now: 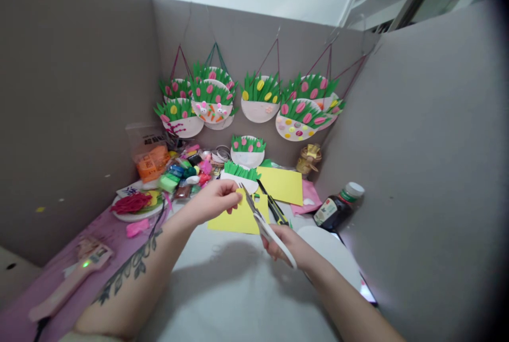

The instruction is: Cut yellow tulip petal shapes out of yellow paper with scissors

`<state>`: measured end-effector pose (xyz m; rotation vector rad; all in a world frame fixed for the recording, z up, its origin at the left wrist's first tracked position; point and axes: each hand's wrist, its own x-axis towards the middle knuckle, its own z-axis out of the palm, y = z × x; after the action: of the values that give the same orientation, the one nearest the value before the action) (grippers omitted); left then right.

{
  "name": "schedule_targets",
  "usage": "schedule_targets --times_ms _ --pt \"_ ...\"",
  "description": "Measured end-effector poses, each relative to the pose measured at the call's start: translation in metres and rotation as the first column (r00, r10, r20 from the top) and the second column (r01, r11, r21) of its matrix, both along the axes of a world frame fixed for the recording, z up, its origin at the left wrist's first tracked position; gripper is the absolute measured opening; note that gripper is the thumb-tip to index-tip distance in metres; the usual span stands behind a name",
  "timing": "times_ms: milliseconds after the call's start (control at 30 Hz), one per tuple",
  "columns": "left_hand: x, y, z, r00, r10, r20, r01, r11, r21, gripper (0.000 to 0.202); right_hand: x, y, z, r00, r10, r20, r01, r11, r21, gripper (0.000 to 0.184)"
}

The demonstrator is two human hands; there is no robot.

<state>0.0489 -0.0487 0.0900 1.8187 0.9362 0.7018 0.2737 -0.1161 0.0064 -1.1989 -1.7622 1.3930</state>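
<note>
My left hand [217,200] pinches the top edge of a yellow paper sheet [238,220] held above the table. My right hand [288,246] grips white-handled scissors [264,225], blades pointing up and left into the sheet near my left fingers. Both hands are closed on what they hold. A paper plate with green paper grass [240,175] lies just beyond the sheet.
Decorated paper plates [258,101] with green grass and pink or yellow ovals hang on the grey back wall. Clay packets [183,172], a plate of red bits [135,205], a pink glue gun [67,283], a second yellow sheet [282,184], a dark bottle [338,207] and a white plate [330,249] crowd the table.
</note>
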Motion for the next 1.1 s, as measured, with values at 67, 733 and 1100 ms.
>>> schedule_targets --times_ms 67,733,1100 --pt "-0.001 0.001 0.000 1.000 0.009 -0.001 -0.009 1.000 -0.002 0.016 0.000 0.001 0.002 1.000 -0.014 0.009 0.014 1.000 -0.019 0.011" --pt "-0.008 0.001 0.009 1.000 0.023 -0.019 -0.022 1.000 0.020 0.020 0.001 0.001 0.005 0.999 -0.007 0.042 0.009 0.998 -0.059 0.018" --pt "-0.011 0.005 0.005 0.998 -0.001 0.068 -0.001 1.000 0.023 0.016 0.005 0.007 -0.011 0.995 -0.094 -0.031 0.091 0.993 -0.080 0.008"
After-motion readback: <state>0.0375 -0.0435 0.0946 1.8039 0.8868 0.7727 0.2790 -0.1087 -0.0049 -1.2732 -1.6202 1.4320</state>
